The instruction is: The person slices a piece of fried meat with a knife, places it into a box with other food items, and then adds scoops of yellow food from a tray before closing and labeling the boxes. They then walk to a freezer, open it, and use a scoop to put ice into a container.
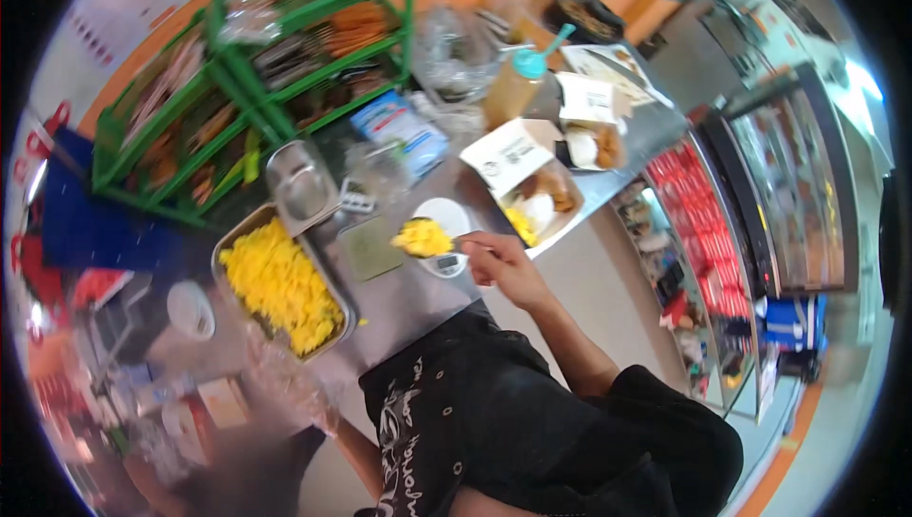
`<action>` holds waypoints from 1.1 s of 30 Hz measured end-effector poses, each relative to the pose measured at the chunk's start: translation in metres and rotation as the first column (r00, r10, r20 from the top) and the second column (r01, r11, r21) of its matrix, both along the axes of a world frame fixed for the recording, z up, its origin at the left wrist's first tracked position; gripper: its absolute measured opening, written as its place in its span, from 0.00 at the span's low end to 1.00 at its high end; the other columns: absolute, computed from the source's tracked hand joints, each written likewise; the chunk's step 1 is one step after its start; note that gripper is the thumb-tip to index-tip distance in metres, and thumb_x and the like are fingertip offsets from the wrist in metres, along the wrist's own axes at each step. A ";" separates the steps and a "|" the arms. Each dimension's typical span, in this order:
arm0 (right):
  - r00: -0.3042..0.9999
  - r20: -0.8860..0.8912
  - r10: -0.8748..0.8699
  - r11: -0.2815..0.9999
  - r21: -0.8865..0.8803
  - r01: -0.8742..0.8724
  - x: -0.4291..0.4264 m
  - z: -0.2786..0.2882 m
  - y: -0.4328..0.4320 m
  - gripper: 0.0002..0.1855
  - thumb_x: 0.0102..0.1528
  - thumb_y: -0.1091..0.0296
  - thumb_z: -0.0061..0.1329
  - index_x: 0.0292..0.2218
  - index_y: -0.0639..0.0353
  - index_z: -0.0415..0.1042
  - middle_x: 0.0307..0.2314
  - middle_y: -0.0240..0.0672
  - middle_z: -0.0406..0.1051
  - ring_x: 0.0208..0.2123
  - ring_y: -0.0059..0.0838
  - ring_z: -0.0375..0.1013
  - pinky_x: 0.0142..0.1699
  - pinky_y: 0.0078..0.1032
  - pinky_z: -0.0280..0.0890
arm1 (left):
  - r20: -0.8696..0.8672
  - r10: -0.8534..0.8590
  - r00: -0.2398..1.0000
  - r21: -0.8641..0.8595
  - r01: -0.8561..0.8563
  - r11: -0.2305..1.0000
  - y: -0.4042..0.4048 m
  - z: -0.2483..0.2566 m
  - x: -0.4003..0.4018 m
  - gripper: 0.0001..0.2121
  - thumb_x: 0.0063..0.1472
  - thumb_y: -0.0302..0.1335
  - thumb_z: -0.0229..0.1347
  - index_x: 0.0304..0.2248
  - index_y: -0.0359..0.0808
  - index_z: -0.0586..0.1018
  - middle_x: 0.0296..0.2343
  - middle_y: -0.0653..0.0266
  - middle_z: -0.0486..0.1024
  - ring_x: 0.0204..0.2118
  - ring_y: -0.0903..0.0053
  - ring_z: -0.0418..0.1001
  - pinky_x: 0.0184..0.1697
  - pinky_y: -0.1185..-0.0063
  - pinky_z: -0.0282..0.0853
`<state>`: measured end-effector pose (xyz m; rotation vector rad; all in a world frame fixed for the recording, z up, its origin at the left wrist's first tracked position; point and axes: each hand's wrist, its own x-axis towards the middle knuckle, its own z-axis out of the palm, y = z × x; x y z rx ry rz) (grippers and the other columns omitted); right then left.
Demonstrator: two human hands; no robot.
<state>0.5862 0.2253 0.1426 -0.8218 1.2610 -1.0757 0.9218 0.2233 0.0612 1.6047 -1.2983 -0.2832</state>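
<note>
My right hand (502, 267) grips the handle of a spoon (458, 242) heaped with yellow food that looks like scrambled egg (422, 237). The spoon is over a white round kitchen scale (450, 217); I cannot tell whether it touches. My left hand (288, 378), in a clear plastic glove, is by the near end of a metal pan (347, 303) full of the same yellow food. Blur hides whether its fingers hold the rim. To the right, an open takeaway box (570, 198) contains yellow food, a white mound and brown pieces.
Green tiered racks (256, 100) with packaged foods stand behind the pan. A small steel container (303, 185) sits at the pan's far edge. A sauce bottle with a teal cap (516, 82) and a second open box (595, 143) are farther back. Another person (235, 467) is at lower left.
</note>
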 end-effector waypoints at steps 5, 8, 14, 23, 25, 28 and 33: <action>0.846 -0.182 -0.501 0.865 -0.111 0.488 -0.113 -0.008 0.054 0.11 0.62 0.65 0.45 0.36 0.64 0.73 0.15 0.19 0.56 0.16 0.11 0.53 0.21 0.15 0.48 | 0.157 -0.046 0.987 0.103 0.030 0.994 -0.010 -0.004 -0.004 0.20 0.64 0.31 0.50 0.54 0.35 0.67 0.49 0.55 0.71 0.53 0.63 0.68 0.55 0.68 0.63; 0.766 -0.138 -0.628 0.778 -0.150 0.610 -0.169 -0.008 0.058 0.09 0.62 0.66 0.44 0.39 0.63 0.71 0.16 0.18 0.54 0.15 0.11 0.51 0.21 0.16 0.48 | 0.243 -0.064 0.968 0.128 0.034 0.991 -0.016 0.002 -0.005 0.20 0.64 0.31 0.51 0.53 0.35 0.68 0.48 0.56 0.72 0.52 0.63 0.69 0.55 0.68 0.64; 0.636 0.032 -0.771 0.616 -0.219 0.757 -0.249 -0.022 0.052 0.10 0.62 0.68 0.44 0.36 0.67 0.72 0.17 0.20 0.54 0.18 0.13 0.53 0.24 0.15 0.51 | 0.373 -0.241 0.896 0.110 0.216 0.970 -0.034 0.040 -0.055 0.18 0.64 0.31 0.52 0.52 0.35 0.70 0.46 0.57 0.73 0.49 0.64 0.70 0.54 0.69 0.65; 0.711 -0.062 -0.701 0.685 -0.337 0.646 -0.347 -0.058 0.020 0.13 0.62 0.67 0.43 0.40 0.70 0.73 0.17 0.24 0.61 0.25 0.19 0.66 0.36 0.17 0.59 | -0.170 -0.817 0.550 0.103 0.835 0.541 -0.061 0.091 -0.339 0.16 0.63 0.30 0.52 0.48 0.30 0.73 0.40 0.53 0.76 0.43 0.63 0.74 0.51 0.73 0.67; 0.740 -0.038 -0.672 0.704 -0.341 0.622 -0.372 -0.074 0.013 0.14 0.62 0.66 0.44 0.41 0.69 0.73 0.18 0.24 0.63 0.25 0.18 0.65 0.36 0.16 0.59 | -0.325 -0.867 0.378 0.147 0.926 0.349 -0.070 0.059 -0.406 0.19 0.64 0.31 0.51 0.50 0.28 0.71 0.42 0.46 0.75 0.44 0.59 0.74 0.51 0.71 0.67; 0.768 -0.050 -0.639 0.739 -0.320 0.594 -0.396 -0.083 -0.002 0.15 0.63 0.65 0.43 0.43 0.69 0.73 0.19 0.24 0.64 0.25 0.16 0.63 0.36 0.16 0.58 | -0.170 -0.905 0.391 0.247 0.906 0.345 -0.077 0.039 -0.498 0.23 0.65 0.34 0.48 0.53 0.23 0.67 0.43 0.37 0.72 0.46 0.52 0.73 0.51 0.66 0.66; 0.864 0.022 -0.503 0.833 -0.256 0.491 -0.428 -0.111 -0.012 0.15 0.64 0.68 0.42 0.47 0.70 0.71 0.20 0.26 0.67 0.24 0.14 0.65 0.33 0.15 0.59 | 0.133 -0.795 0.592 0.414 0.696 0.587 -0.082 -0.018 -0.579 0.27 0.64 0.35 0.44 0.54 0.18 0.62 0.44 0.31 0.70 0.47 0.43 0.69 0.52 0.62 0.63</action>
